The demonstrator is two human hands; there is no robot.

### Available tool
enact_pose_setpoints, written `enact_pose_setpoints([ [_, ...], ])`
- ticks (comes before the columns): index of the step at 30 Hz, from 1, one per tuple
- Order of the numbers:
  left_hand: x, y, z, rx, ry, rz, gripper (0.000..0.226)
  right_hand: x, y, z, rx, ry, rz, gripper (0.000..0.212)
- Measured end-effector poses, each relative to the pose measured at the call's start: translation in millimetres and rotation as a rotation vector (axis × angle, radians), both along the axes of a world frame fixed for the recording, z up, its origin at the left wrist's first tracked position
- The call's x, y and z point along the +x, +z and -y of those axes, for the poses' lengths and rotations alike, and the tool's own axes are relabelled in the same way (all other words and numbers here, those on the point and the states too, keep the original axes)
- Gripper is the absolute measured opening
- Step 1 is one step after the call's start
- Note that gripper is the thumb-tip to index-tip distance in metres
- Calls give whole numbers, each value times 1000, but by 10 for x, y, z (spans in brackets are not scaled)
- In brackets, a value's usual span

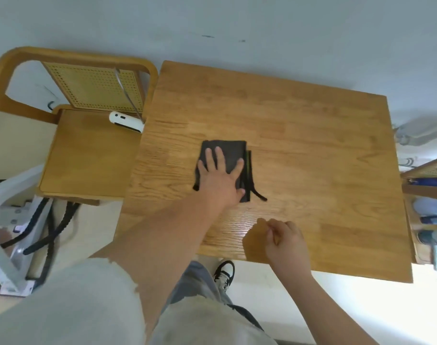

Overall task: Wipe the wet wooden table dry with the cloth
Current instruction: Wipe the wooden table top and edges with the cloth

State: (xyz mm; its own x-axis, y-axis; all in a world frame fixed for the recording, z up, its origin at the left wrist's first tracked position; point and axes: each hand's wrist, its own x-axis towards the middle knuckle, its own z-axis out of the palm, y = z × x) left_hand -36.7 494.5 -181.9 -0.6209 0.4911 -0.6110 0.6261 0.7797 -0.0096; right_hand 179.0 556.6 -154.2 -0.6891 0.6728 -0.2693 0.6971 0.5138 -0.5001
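Head cam looking straight down: the left hand (218, 174) lies flat on the dark folded cloth (227, 148), fingers straight and spread, palm pressing it onto the wooden table (312, 145) – not gripping it, just pushing down. The cloth sits around the middle of the tabletop, a bit toward the left side, with a thin dark strap trailing off its near right corner. The right hand (284, 239) is over the table's near edge, fingers loosely curled with nothing visible in them. There's a shiny wet-looking patch between the two hands. A wooden chair (88, 158) stands just left of the table – a white gadget (126, 122) lies on its seat.
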Motion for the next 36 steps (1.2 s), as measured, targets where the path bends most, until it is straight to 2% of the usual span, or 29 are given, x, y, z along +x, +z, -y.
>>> enact_pose_setpoints([
  [5, 1030, -146, 413, 175, -119, -23, 92, 48, 80, -43, -85, -125, 88, 21],
  [10, 1122, -231, 1290, 224, -195, -102, 78, -197, 112, 138, -189, 42, 130, 9],
  [12, 940, -264, 1760, 222, -117, -160, 75, -311, 143, 299, -243, 149, 130, 13],
  [16, 667, -291, 2551, 142, 278, -248, 73, -546, 219, 662, -348, 289, 112, 12],
  [21, 892, -285, 2364, 136, 543, -191, 71, -688, 260, 1038, -402, 448, 155, 29],
  [23, 1165, -351, 2231, 169, 579, -196, 72, -685, 217, 1114, -401, 463, 168, 31],
  [26, 1352, -400, 2302, 211, 475, -208, 74, -730, 196, 1131, -407, 468, 195, 32],
  [30, 939, -404, 2638, 225, 360, -210, 73, -830, 199, 1095, -392, 488, 226, 29],
  [34, 223, -299, 2786, 309, 583, 32, 69, -988, 198, 1081, -386, 467, 213, 30],
  [36, -5, -239, 2750, 332, 625, 120, 71, -1118, 204, 1093, -398, 463, 213, 29],
])
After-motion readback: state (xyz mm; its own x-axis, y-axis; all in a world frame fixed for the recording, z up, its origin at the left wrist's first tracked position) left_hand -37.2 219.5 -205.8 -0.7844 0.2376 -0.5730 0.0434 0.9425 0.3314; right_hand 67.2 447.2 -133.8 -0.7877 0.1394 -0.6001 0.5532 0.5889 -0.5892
